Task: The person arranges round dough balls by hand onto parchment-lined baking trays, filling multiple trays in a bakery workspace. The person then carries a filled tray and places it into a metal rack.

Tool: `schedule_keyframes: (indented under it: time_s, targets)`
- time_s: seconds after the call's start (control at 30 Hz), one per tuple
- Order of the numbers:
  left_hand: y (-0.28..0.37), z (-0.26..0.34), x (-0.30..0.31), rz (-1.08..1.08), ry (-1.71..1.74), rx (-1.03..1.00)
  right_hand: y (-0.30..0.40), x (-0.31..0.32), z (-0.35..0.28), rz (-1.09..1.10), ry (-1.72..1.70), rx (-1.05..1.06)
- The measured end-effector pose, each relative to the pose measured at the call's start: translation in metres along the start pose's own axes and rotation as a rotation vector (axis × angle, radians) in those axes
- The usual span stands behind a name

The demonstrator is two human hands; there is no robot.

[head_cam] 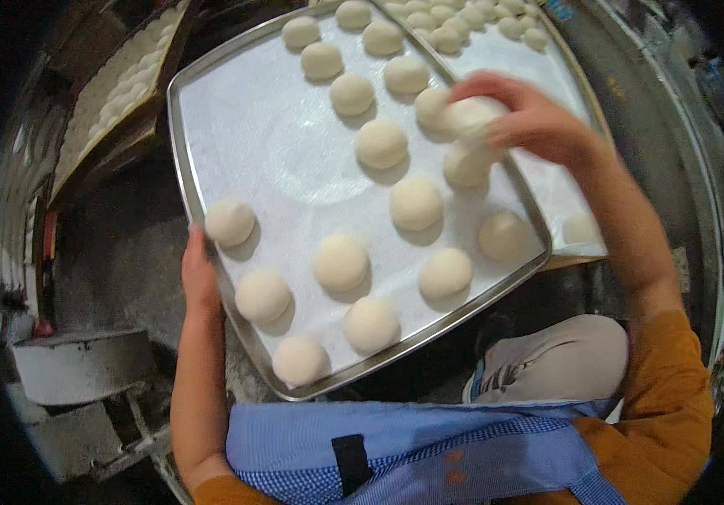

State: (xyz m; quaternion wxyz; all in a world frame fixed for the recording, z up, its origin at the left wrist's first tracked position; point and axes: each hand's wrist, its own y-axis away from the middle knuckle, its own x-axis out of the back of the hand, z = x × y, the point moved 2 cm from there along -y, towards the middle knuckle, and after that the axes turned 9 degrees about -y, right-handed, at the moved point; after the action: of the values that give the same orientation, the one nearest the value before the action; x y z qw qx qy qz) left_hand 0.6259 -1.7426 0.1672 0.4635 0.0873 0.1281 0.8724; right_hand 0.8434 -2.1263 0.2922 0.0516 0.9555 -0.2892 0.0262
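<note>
A metal-rimmed baking tray (176, 148) lined with white paper lies tilted across the view before me, bearing many round dough balls (381, 144). My left hand (200, 268) grips the tray's left rim, its fingers mostly hidden beneath. Above the right side of the tray, my right hand (523, 117) is blurred and holds a dough ball (474, 117) between thumb and fingers. More dough balls lie directly below and beside that hand. The balls stand apart along the tray's right side and near edge, while bare paper shows at its upper left.
Under and beyond the tray's right rim lies a second paper-lined tray (526, 69) with many smaller dough pieces. At the upper left stands a wooden box (119, 151) holding rows of dough. A round metal container (84, 366) is at the lower left. My knee (558, 356) shows below right.
</note>
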Motion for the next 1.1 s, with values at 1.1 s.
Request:
schedule_keyframes:
  time_s: [1.1]
  targets:
    - [0.007,0.011,-0.027,0.032,-0.125,-0.104,-0.100,-0.137,0.035,-0.179,0.792,0.396]
